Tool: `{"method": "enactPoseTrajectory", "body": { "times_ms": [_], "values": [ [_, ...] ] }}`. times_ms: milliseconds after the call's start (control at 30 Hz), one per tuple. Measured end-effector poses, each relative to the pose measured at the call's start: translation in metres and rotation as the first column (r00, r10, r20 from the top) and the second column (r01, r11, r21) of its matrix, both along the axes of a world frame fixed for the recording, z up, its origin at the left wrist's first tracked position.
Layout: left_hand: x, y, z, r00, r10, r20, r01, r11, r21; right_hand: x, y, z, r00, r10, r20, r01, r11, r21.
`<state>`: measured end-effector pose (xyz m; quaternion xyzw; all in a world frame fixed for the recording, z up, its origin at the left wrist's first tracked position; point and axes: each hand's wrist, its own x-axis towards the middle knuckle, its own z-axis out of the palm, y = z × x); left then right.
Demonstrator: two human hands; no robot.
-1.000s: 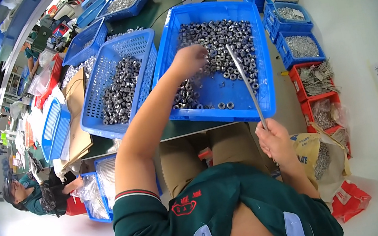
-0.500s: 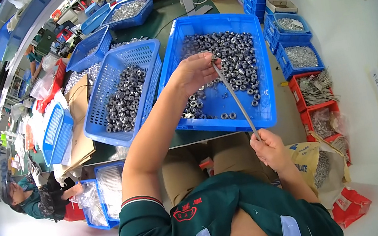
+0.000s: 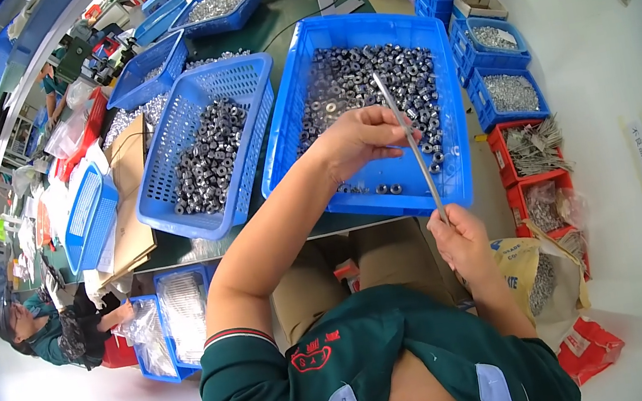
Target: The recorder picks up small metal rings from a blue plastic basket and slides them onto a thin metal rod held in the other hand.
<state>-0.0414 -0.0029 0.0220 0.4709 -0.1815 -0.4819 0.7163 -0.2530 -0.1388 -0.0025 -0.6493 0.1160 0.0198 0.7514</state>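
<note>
A thin straight metal rod (image 3: 396, 109) slants across the front of a blue tub (image 3: 458, 137) holding many small dark metal nut-like rings (image 3: 410, 73). Its lower end is gripped in my closed right hand (image 3: 462, 243), in front of the tub's near right corner. My left hand (image 3: 362, 140) is over the tub, its curled fingertips closed around the middle of the rod. Whether a ring sits between those fingers is hidden. The rod's upper tip is free, above the rings. A few loose rings (image 3: 389, 189) lie near the tub's front wall.
Left of the tub stands a perforated blue basket (image 3: 247, 78) of similar rings. Cardboard (image 3: 129, 206) and more blue baskets lie farther left. Stacked bins (image 3: 509, 91) line the right wall, with a yellow sack (image 3: 515, 258) below. A co-worker (image 3: 47, 328) sits at the left.
My left hand has moved from the rod's upper tip down toward its middle, leaving the tip bare. The right hand still grips the lower end, slightly farther right.
</note>
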Motion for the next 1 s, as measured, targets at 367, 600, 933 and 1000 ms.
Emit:
{"method": "enactPoseTrajectory", "body": {
  "times_ms": [367, 600, 933, 1000],
  "values": [
    [0.045, 0.033, -0.001, 0.417, -0.225, 0.881, -0.447, 0.793, 0.414, -0.006, 0.0, 0.003, 0.999, -0.046, -0.013, 0.047, 0.996, 0.073],
    [0.032, 0.023, -0.011, 0.103, -0.8, 0.59, -0.442, 0.495, 0.748, -0.013, -0.001, -0.002, 0.997, -0.058, -0.057, 0.063, 0.994, 0.086],
    [0.049, 0.025, -0.026, 0.151, -0.607, 0.78, -0.387, 0.689, 0.612, -0.009, -0.002, 0.0, 0.995, -0.039, -0.094, 0.044, 0.997, 0.06],
    [0.049, 0.023, -0.012, 0.657, -0.198, 0.728, -0.312, 0.807, 0.501, -0.01, -0.003, -0.004, 0.997, -0.012, -0.079, 0.014, 0.999, 0.032]
  ]
}}
